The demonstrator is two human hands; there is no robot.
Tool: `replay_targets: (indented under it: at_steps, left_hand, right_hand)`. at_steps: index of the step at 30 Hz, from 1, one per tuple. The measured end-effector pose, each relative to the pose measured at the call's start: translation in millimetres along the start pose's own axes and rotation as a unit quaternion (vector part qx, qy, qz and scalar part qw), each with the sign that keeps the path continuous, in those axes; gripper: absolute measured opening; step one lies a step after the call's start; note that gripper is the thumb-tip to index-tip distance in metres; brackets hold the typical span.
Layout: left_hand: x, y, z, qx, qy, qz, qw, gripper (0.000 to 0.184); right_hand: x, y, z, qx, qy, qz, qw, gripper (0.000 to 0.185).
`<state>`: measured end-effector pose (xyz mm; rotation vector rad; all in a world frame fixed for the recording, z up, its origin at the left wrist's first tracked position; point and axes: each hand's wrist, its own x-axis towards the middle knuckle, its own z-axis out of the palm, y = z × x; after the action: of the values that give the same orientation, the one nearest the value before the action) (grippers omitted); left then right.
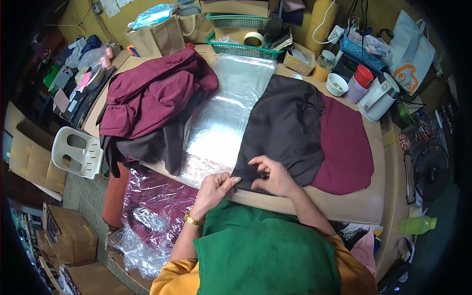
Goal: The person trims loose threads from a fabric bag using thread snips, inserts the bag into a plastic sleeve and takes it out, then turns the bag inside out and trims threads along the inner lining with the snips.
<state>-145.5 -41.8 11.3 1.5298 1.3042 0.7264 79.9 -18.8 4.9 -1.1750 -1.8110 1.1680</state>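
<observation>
A folded black garment (282, 132) lies flat on the table, with a maroon section (345, 147) showing along its right side. My left hand (215, 191), a gold watch at its wrist, pinches the near left corner of the black cloth between thumb and fingers. Just to the right, my right hand (274, 178) is over the near edge of the same garment. Its thumb and fingers are curved and apart, with nothing between them. Clear plastic bags (223, 113) lie in a flat stack left of the garment, partly beneath its edge.
A pile of maroon and black garments (152, 98) covers the table's left side. Green baskets (241, 46), a white bowl (337, 84), a lilac cup (356, 91) and a white kettle (378, 97) line the back and right. Plastic-wrapped maroon cloth (157, 206) sits below the front edge.
</observation>
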Motion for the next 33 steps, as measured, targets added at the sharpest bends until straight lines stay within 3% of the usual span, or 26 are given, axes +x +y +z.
replay_targets:
  at_steps: [2,3,4,6,8,10,12,14,15,16,17,20,22,24,27,28,30,32,33]
  left_hand:
    - [-4.5,9.4,2.4,-0.106,0.008,-0.023,0.994,0.045]
    - [-5.8,12.9,1.7,-0.105,0.005,-0.025,0.994,0.045]
    - [-5.9,16.0,-0.3,-0.129,0.009,-0.051,0.990,0.044]
    - [-4.0,9.8,-4.5,-0.151,0.010,-0.076,0.986,0.042]
    - [1.8,-10.2,-9.8,-0.131,0.042,0.152,0.979,0.037]
    - [-2.9,-0.1,-15.5,-0.354,0.083,0.172,0.915,0.029]
    - [-10.3,-3.5,-35.5,-0.510,0.070,0.120,0.849,0.026]
    - [-11.3,1.8,-42.0,-0.498,0.067,0.148,0.852,0.026]
    - [-10.2,4.1,-41.6,-0.377,0.031,0.124,0.917,0.027]
    - [-11.1,16.9,-36.9,-0.305,0.005,0.105,0.947,0.030]
    - [-12.1,29.6,-32.3,-0.229,-0.024,0.090,0.969,0.033]
    - [-22.7,50.4,-38.0,-0.196,-0.045,0.134,0.970,0.038]
    - [-34.2,33.6,-56.6,-0.230,0.026,0.172,0.958,0.042]
    - [-49.9,6.3,-80.4,-0.302,0.089,0.172,0.934,0.042]
    - [-60.1,-10.9,-102.1,-0.351,0.108,0.149,0.918,0.036]
    - [-59.5,-19.8,-103.2,-0.382,0.120,0.125,0.908,0.032]
    - [-59.8,-32.7,-99.6,-0.412,0.130,0.100,0.896,0.029]
    - [-58.6,-41.1,-95.5,-0.468,0.175,0.081,0.862,0.024]
    - [-58.1,-44.7,-94.8,-0.438,0.189,0.064,0.877,0.021]
  right_hand:
    - [-5.8,-3.9,11.7,0.092,-0.032,-0.043,0.994,0.033]
    - [-2.8,7.5,19.4,0.005,-0.020,-0.153,0.988,0.024]
    - [-4.1,8.8,21.9,0.006,-0.018,-0.152,0.988,0.024]
    - [-6.2,0.8,22.4,0.077,-0.029,-0.050,0.995,0.021]
    - [-9.5,-19.0,11.6,0.127,-0.039,-0.049,0.990,0.015]
    - [-15.6,-55.7,-10.3,0.022,-0.038,-0.094,0.995,0.012]
    - [-15.4,-76.3,-29.8,-0.030,-0.029,-0.130,0.991,0.006]
    - [0.3,-98.9,-37.4,-0.027,-0.010,-0.201,0.979,0.023]
    - [11.8,-102.9,-32.7,-0.030,-0.007,-0.263,0.964,0.028]
    - [23.9,-106.5,-26.4,-0.036,-0.004,-0.323,0.946,0.033]
    - [33.4,-107.8,-22.4,-0.017,-0.084,-0.293,0.952,0.044]
    - [66.5,-102.3,-28.8,-0.092,-0.301,-0.157,0.936,0.034]
    - [87.8,-68.1,-42.9,-0.146,-0.323,-0.199,0.914,0.026]
    - [101.2,-32.4,-68.7,-0.142,-0.307,-0.153,0.929,0.024]
    - [112.1,8.3,-111.1,-0.156,-0.046,-0.062,0.985,0.023]
    - [118.3,33.9,-125.3,-0.120,0.069,-0.034,0.990,0.026]
    - [137.9,93.2,-171.9,-0.181,0.202,0.003,0.962,0.026]
    - [119.0,81.3,-187.5,-0.094,0.266,0.079,0.956,0.026]
    - [114.0,79.5,-189.3,-0.095,0.266,0.076,0.956,0.026]
